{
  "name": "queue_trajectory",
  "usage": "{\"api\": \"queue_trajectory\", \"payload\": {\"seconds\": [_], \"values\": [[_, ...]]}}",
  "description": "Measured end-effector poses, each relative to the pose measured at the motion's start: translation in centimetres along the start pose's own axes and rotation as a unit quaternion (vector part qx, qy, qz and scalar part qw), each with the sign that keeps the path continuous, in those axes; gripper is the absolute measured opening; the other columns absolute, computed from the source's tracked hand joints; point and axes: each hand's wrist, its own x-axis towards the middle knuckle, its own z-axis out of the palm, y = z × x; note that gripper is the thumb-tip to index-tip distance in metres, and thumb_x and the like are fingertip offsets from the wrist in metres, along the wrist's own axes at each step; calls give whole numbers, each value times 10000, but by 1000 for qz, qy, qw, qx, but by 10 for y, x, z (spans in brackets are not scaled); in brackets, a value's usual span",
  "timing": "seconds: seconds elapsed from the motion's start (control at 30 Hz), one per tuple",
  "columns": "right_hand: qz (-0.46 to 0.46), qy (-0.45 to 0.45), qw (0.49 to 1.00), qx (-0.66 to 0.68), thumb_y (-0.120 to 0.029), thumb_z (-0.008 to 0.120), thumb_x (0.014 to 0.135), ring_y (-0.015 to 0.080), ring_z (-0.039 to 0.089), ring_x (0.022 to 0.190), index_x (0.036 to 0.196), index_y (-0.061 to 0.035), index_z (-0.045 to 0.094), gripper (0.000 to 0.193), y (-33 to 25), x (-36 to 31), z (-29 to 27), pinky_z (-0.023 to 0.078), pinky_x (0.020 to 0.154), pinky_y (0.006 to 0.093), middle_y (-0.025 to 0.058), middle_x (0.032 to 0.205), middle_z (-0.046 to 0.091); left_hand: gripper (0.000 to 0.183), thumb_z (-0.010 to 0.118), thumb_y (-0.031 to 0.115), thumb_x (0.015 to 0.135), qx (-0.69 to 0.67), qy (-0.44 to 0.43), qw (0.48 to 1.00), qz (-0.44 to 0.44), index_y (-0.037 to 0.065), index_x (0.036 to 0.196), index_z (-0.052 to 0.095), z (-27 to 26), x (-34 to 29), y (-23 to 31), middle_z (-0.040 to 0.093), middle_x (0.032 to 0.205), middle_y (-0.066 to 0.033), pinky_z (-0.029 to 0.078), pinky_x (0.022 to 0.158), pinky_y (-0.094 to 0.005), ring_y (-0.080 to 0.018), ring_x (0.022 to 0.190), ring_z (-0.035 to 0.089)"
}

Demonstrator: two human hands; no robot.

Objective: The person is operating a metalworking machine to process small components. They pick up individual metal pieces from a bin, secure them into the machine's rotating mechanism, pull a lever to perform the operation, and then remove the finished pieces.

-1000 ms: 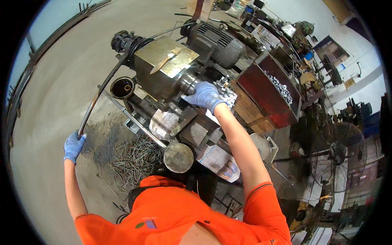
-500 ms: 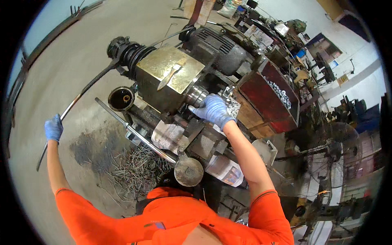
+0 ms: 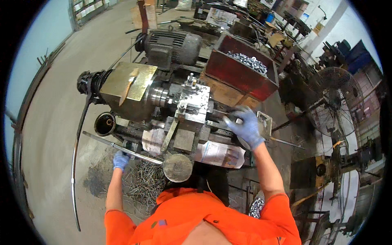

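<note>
My right hand (image 3: 247,128), in a blue glove with dark-smudged fingertips, is at the right end of a greasy lathe-like machine. Its thumb and fingers curl around something dark that I cannot make out, beside a thin rod. My gloved left hand (image 3: 120,160) reaches to the machine's front, just below a bright metal lever bar (image 3: 134,152); its fingers are largely hidden. Between the hands lie the shiny spindle (image 3: 159,96) and a wet metal tool block (image 3: 195,102). A long bent bar (image 3: 74,163) slants down at the left, apart from my left hand.
A brush (image 3: 129,86) lies on the brass-coloured cover (image 3: 110,83). An oil pot (image 3: 105,123) sits at the machine's front left. Behind stand a motor (image 3: 173,45) and a red bin (image 3: 245,79) of metal pieces. Metal shavings (image 3: 147,179) cover the floor; a fan (image 3: 335,100) stands right.
My left hand has let go of the long bent bar and moved to the machine's front. From beside the spindle, my right hand has shifted to the machine's right end. The view has turned.
</note>
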Motion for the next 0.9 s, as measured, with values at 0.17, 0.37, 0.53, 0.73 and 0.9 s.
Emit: {"api": "queue_trajectory", "payload": {"seconds": [0.17,0.37,0.53,0.73,0.9], "values": [[71,8,997,-11,-239,752,672,283,626,800,759,-30,687,235,81,-71,-27,493,731,344,134,851,660,294,498,340,823,-223,52,973,-22,118,903,673,20,68,-142,659,904,-151,497,680,-420,-317,804,635],[252,16,962,-102,-323,749,685,298,637,771,823,-23,683,336,213,-152,-65,488,726,353,158,820,663,266,484,330,814,39,-91,995,15,153,885,669,-12,68,-68,654,972,-97,493,683,-380,-286,866,624],[288,-180,869,-360,-498,694,656,303,524,1100,1150,-62,577,670,298,-187,-90,410,935,375,155,1176,569,282,586,335,772,171,-25,985,6,127,945,664,-97,25,-50,657,932,-123,493,763,-415,-319,872,621],[381,-227,822,-356,-511,664,668,322,515,1102,1116,-79,593,627,344,-190,-85,396,948,391,157,1154,578,262,581,302,816,57,126,990,36,117,986,657,-206,-39,61,652,917,-133,487,751,-407,-308,841,623],[372,-141,843,-362,-453,718,632,361,608,892,958,-67,633,513,334,-225,-75,481,779,419,188,920,645,265,580,310,829,-43,184,977,95,91,957,657,-184,-14,85,640,880,-161,478,737,-415,-330,841,609]]}}
